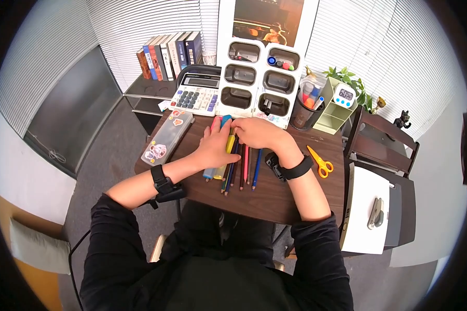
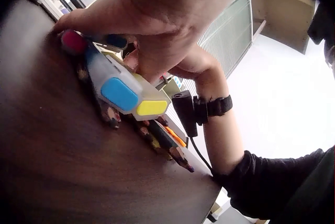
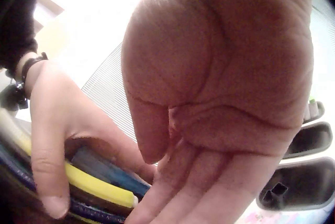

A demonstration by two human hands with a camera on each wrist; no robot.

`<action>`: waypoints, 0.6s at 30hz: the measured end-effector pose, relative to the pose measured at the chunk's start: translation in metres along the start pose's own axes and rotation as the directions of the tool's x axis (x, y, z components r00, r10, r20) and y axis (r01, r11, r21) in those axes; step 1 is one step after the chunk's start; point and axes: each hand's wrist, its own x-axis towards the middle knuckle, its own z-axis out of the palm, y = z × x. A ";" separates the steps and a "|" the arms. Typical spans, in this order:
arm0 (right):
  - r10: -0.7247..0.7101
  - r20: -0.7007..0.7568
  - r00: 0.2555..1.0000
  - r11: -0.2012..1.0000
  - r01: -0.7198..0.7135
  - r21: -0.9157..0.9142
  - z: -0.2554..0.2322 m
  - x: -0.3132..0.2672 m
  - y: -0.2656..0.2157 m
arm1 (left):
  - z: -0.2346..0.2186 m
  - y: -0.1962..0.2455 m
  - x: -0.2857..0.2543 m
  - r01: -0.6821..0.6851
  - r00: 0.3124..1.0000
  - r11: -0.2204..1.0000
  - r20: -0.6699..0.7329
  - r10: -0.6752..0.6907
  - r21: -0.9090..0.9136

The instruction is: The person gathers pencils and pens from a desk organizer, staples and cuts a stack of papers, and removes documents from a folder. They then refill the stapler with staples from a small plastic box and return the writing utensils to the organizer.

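My left hand point(image 1: 215, 145) lies over highlighters in the head view, fingers stretched forward and thumb out over the pencils. A blue highlighter point(image 2: 119, 92) and a yellow highlighter point(image 2: 152, 108) show under its palm in the left wrist view; a pink end point(image 2: 74, 41) is beside them. My right hand point(image 1: 259, 133) reaches in from the right, fingertips close to the left fingers at the far ends. In the right wrist view its fingers point(image 3: 196, 187) are nearly straight; contact at their tips is unclear. Colored pencils point(image 1: 246, 166) fan toward me on the brown table point(image 1: 275, 199).
A sticker-covered case point(image 1: 167, 139) and a calculator point(image 1: 194, 98) are left of the hands. Ahead stands a white organizer point(image 1: 256, 78) with compartments. A pen cup point(image 1: 302, 120), green holder point(image 1: 331, 118) and yellow scissors point(image 1: 323, 165) are at right.
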 end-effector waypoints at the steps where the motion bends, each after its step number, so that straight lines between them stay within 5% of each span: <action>1: -0.048 -0.023 0.999 0.997 0.047 -0.057 -0.002 -0.002 -0.001 | 0.001 0.000 0.001 0.010 1.000 1.000 0.006 -0.010 -0.022; 5: 0.005 -0.001 1.000 0.998 -0.005 -0.063 -0.019 -0.013 -0.008 | 0.004 -0.006 0.000 -0.018 1.000 0.999 -0.022 0.017 -0.045; 12: 0.204 -0.345 0.916 0.951 -0.269 -0.151 -0.042 -0.027 0.003 | 0.001 -0.029 0.004 -0.178 0.978 0.946 -0.158 0.138 -0.273; 15: 0.140 -0.470 0.871 0.950 -0.251 -0.183 -0.035 -0.023 0.020 | -0.016 -0.027 0.002 -0.046 0.999 0.901 -0.038 0.033 -0.432; 18: 0.095 -0.471 0.877 0.957 -0.211 -0.200 -0.019 -0.011 0.043 | -0.014 -0.045 0.009 -0.075 0.997 0.921 -0.058 0.057 -0.381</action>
